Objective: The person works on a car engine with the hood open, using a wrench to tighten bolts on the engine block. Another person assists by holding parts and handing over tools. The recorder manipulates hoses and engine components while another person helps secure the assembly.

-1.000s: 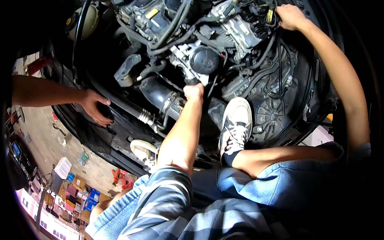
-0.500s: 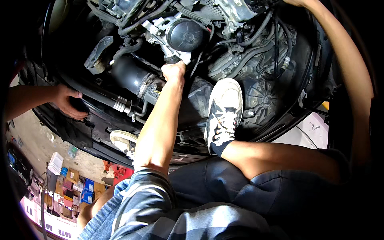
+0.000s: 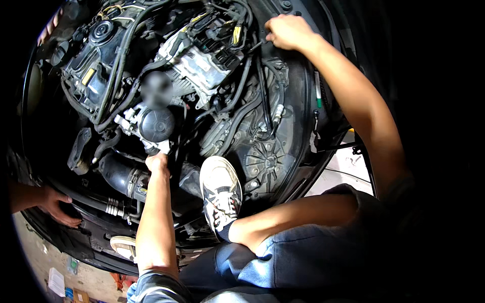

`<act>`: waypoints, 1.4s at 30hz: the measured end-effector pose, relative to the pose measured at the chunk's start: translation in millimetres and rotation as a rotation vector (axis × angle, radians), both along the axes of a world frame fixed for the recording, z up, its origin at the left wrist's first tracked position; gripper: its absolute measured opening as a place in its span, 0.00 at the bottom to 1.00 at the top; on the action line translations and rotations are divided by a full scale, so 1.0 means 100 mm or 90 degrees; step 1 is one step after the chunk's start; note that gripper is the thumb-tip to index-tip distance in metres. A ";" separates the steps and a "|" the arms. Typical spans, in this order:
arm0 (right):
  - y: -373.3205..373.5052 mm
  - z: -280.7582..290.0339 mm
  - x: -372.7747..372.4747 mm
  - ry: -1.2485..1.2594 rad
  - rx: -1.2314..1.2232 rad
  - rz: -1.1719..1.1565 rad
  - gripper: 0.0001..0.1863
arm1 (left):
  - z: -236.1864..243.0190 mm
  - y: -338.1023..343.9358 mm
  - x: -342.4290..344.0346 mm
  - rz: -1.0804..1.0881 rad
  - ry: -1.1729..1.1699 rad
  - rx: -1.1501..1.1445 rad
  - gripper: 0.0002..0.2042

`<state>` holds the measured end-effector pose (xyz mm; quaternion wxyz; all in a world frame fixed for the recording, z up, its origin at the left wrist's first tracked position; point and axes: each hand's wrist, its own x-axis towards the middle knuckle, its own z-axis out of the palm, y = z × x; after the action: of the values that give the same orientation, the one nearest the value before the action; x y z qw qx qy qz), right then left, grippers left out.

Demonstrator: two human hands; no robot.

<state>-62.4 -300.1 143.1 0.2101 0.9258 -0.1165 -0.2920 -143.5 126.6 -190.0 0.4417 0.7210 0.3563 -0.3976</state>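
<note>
My left hand (image 3: 157,162) is closed round the lower end of a silvery metal housing (image 3: 132,121) with a round black cap (image 3: 156,124), down in the engine bay. My palm and knuckles hide the part inside the grip. At the far right, my right hand (image 3: 290,33) has its fingers curled at the inner edge of the bay, next to dark hoses and cables (image 3: 261,65). What those fingers hold, if anything, is hidden. My shoe (image 3: 221,189) stands in the bay, right of the left hand, beside a ribbed metal casing (image 3: 268,159).
Another person's hand (image 3: 59,206) lies on the front edge at the left; more fingers (image 3: 49,26) show at the top left. A black engine cover (image 3: 96,65), a silvery control box (image 3: 204,65) and a wide black hose (image 3: 115,171) surround the housing. A white tray (image 3: 55,280) is on the floor.
The view has swung up and right, showing more of the engine and my whole right hand, which was cut off at the top edge. My left hand stays on the housing.
</note>
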 end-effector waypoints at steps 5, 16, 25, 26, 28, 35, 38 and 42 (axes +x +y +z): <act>0.06 -0.04 -0.04 0.027 0.069 0.019 0.17 | -0.39 0.24 -0.01 -0.075 0.037 0.119 0.27; 0.02 0.09 -0.55 -0.113 0.086 -0.197 0.19 | 0.40 -0.11 0.05 -0.101 -0.068 0.156 0.30; -0.50 -0.68 -3.04 -0.730 0.156 -0.547 0.13 | -0.83 0.18 -0.11 -0.452 -0.159 0.134 0.31; -0.40 -0.81 -3.11 -0.720 0.100 -0.517 0.13 | -0.73 0.20 -0.12 -0.351 -0.067 0.075 0.26; -0.19 -0.91 -3.12 -0.736 0.087 -0.502 0.13 | -0.41 0.21 -0.06 -0.125 0.102 0.002 0.18; 0.84 -0.07 -1.83 -0.558 0.120 -0.062 0.13 | 0.16 0.11 0.08 -0.256 0.092 -0.060 0.18; 1.98 -0.13 -0.99 -0.154 0.662 -0.121 0.09 | -0.40 0.40 0.21 -0.374 0.193 -0.141 0.23; 2.98 -1.09 -0.94 -0.009 0.623 -0.312 0.13 | 0.36 -0.13 0.54 -0.535 0.501 -0.100 0.27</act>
<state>-156.9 -1.6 34.2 -0.3203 0.8630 -0.1805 -0.3465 -89.7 113.3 -154.2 0.1323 0.5635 0.1467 -0.8021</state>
